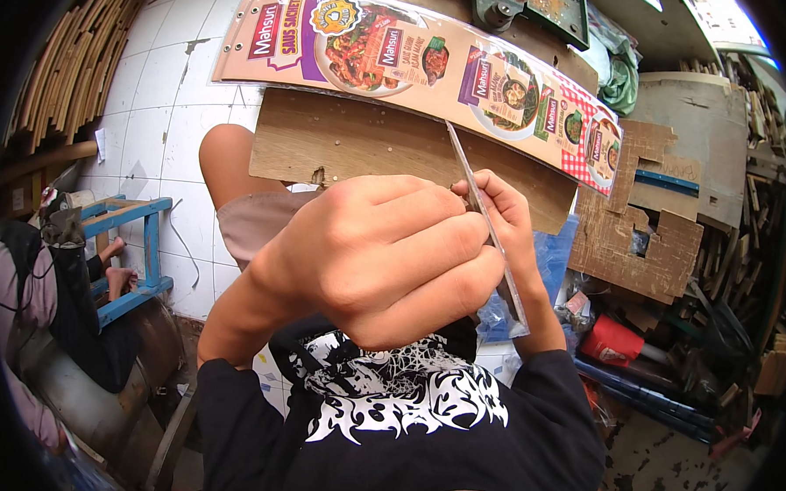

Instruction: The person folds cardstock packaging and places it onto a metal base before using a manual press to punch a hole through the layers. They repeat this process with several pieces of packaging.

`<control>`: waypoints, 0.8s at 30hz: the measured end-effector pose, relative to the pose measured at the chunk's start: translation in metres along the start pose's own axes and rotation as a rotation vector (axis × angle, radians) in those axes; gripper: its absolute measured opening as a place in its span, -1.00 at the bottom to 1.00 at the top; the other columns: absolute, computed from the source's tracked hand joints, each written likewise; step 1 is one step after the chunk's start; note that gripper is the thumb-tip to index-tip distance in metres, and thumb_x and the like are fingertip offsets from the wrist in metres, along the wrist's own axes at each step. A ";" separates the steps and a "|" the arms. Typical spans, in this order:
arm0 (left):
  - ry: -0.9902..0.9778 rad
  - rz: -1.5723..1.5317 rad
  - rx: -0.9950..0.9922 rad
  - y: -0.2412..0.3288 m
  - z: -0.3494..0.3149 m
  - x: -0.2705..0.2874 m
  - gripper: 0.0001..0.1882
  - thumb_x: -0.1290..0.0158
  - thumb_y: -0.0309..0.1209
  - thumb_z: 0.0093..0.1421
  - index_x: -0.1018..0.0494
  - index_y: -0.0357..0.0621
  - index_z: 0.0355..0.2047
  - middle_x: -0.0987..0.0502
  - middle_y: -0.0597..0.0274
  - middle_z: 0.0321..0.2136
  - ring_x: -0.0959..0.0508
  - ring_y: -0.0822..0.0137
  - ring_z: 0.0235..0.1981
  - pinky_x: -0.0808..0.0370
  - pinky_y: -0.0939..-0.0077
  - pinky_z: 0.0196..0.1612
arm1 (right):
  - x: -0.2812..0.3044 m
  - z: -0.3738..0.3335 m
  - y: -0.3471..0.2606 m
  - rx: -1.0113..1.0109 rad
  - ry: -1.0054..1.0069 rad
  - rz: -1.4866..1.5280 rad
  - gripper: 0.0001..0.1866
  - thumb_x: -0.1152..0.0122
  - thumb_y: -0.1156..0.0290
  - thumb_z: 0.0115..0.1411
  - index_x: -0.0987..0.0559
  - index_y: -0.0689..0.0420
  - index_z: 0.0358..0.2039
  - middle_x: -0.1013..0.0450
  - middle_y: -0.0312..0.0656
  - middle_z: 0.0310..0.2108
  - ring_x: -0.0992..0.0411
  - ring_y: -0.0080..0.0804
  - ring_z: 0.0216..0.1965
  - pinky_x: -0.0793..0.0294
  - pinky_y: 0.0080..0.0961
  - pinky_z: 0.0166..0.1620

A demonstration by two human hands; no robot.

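Note:
A thin, flat panel stands almost edge-on to me in front of my chest, so its faces hardly show. My left hand is raised close to the camera, its fingers curled and closed, with the tips at the panel's left side; what lies under them is hidden. On the panel's other side, my right hand grips it with bent fingers, partly covered by the panel. Just beyond, a long printed sheet with food pictures lies in a clear cover on a wooden board.
A dark green metal machine stands at the far edge. Cut brown hardboard lies to the right, near a red bag and stacked wood scraps. On the left are a blue frame, wooden strips and another person's feet.

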State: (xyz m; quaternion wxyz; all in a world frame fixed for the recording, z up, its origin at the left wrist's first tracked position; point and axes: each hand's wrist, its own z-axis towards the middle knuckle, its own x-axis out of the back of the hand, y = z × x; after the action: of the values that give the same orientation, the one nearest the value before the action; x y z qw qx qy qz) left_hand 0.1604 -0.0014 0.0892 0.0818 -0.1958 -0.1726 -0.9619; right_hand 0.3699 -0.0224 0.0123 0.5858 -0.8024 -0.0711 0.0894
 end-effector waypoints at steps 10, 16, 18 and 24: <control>-0.109 -0.023 0.024 -0.001 -0.011 0.016 -0.74 -0.25 -0.48 -0.05 -0.40 -0.30 -0.42 -0.54 0.07 -0.51 -0.62 0.16 -0.51 -0.60 0.36 -0.42 | -0.004 0.001 0.005 0.031 0.034 -0.039 -0.83 0.08 0.59 0.33 -0.52 0.32 -0.25 -0.49 -0.30 -0.36 -0.37 -0.73 -0.35 -0.39 -0.74 -0.25; -0.017 0.115 0.188 -0.003 -0.037 0.052 -0.80 -0.03 -0.68 0.09 -0.30 -0.23 -0.30 -0.57 0.04 -0.47 -0.63 0.16 -0.46 -0.63 0.36 -0.35 | -0.009 -0.006 0.000 0.178 0.152 -0.308 -0.84 0.06 0.65 0.28 -0.53 0.32 -0.30 -0.46 -0.22 -0.35 -0.40 -0.58 -0.31 -0.37 -0.64 -0.19; 0.314 -0.112 0.441 -0.006 -0.065 0.053 -0.85 0.00 -0.42 0.29 -0.32 -0.27 -0.32 -0.55 -0.02 -0.49 -0.57 0.22 -0.55 -0.61 0.37 -0.40 | -0.007 -0.011 -0.003 0.239 0.295 -0.375 -0.86 0.03 0.67 0.25 -0.53 0.30 -0.33 -0.42 -0.20 -0.36 -0.39 -0.50 -0.30 -0.36 -0.58 -0.20; 0.155 -0.933 1.226 0.031 -0.078 0.036 -0.02 0.01 0.31 0.13 -0.28 -0.54 0.09 -0.55 -0.14 -0.16 -0.60 0.16 -0.15 -0.50 0.35 -0.01 | -0.015 -0.003 -0.011 0.444 0.536 -0.623 -0.86 0.01 0.68 0.24 -0.54 0.26 -0.32 -0.38 -0.13 -0.37 -0.38 -0.33 -0.34 -0.36 -0.51 -0.25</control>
State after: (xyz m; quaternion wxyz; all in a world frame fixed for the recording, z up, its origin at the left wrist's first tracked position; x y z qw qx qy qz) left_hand 0.1074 -0.0621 0.0456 -0.2263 0.0452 -0.7328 -0.6401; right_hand 0.3554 -0.0252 0.0248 0.7399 -0.5930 -0.1339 -0.2881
